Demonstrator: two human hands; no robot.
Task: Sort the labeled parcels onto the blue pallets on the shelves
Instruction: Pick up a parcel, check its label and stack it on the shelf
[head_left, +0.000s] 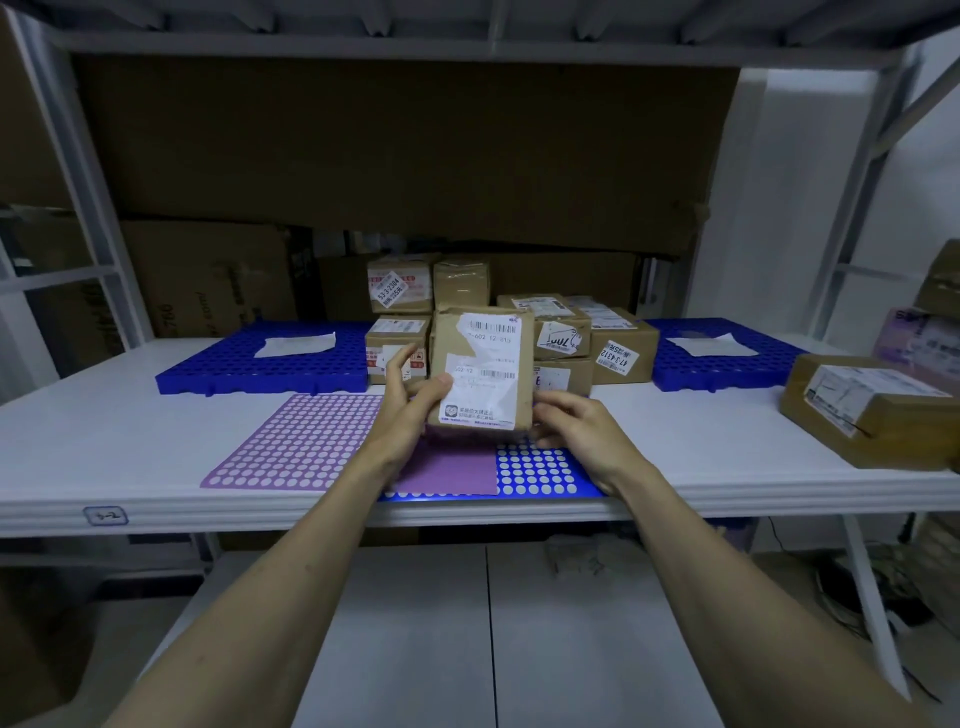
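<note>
A labelled parcel (480, 369) is held upright above the shelf's (104, 441) front edge, gripped by the left hand (410, 400) and pinched low by the right hand (569, 423); bare blue pallets (270, 364) lie behind.

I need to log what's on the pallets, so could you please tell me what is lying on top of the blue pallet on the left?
A crumpled white paper sheet lies on the left blue plastic pallet; no parcel sits there. Its writing, if any, is unreadable.

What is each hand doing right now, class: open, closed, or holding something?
Left hand: grips the labeled parcel, thumb across its front.
Right hand: fingers curled at the parcel's lower right corner, holding it.
</note>
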